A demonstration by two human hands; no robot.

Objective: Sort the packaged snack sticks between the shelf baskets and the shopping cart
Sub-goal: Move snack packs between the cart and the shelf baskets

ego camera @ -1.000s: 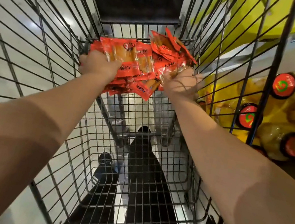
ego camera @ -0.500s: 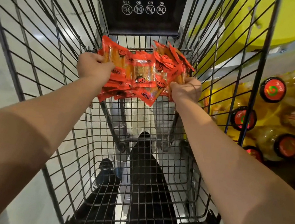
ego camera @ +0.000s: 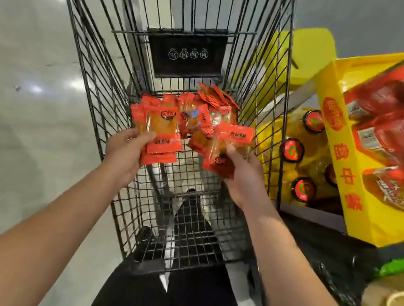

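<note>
**A:** What's different from half a second back?

**B:** Both hands have come up and toward the body. The left hand and the right hand were buried against one shared armful of packets. Now each carries its own stack, with open cart mesh showing between the two.

**A:** And the fingers?

**B:** On the left, the thumb lies across the face of an orange stack and the fingers curl behind it, so it is clamped on that stack. On the right, the thumb presses the front of a second stack, fingers wrapped underneath (the fingertips themselves are hidden behind the wrappers). Neither hand is loose.

**A:** Where are the rest of the snack sticks?

**B:** Just beyond the fingertips of both hands, a heap of packets lies at the far end of the shopping cart, below the black placard. I can't tell whether the held stacks touch that heap or only overlap it in view.

**A:** What does that mean for the sorting?

**B:** My reading is that the pile has been split and two handfuls are lifted out, ready to go somewhere. Out past the right hand's knuckles, outside the cart wire, stands a yellow display box of red packages, with capped bottles below it. I'd guess the stacks head shelf-ward, though nothing here fixes the destination.
</note>
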